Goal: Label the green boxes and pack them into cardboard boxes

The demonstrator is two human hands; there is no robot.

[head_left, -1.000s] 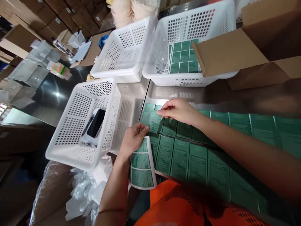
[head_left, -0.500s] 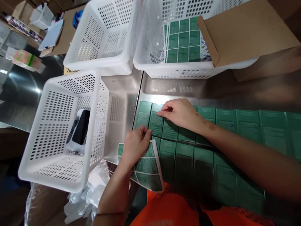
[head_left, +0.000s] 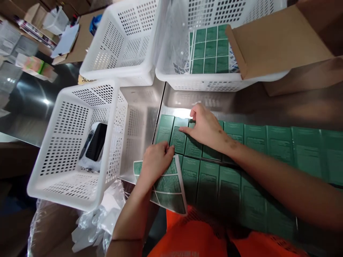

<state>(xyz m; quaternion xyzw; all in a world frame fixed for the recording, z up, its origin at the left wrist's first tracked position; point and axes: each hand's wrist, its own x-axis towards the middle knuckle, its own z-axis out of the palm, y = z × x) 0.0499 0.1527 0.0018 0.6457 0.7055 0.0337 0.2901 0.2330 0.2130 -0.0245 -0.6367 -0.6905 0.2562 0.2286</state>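
Two rows of green boxes (head_left: 209,178) lie side by side on the metal table. My left hand (head_left: 158,160) is closed on a sheet of green labels (head_left: 170,184), which hangs bent over the near row at its left end. Above the far row is my right hand (head_left: 202,125), its thumb and index finger apart with nothing visible between them. The thumb tip touches or hovers just over the second box from the left (head_left: 178,137); I cannot tell which. A darker printed label shows on that box's face.
Behind the boxes, a white basket (head_left: 198,76) holds more green label sheets (head_left: 210,50) and a cardboard flap (head_left: 278,43). Another white basket (head_left: 142,69) stands beside it. The left basket (head_left: 72,142) contains a black phone (head_left: 97,142). Crumpled plastic (head_left: 99,217) lies below.
The fingers of my right hand have spread apart, with the index finger lifting away from the box. My left hand keeps its hold on the label sheet. The view has shifted slightly.
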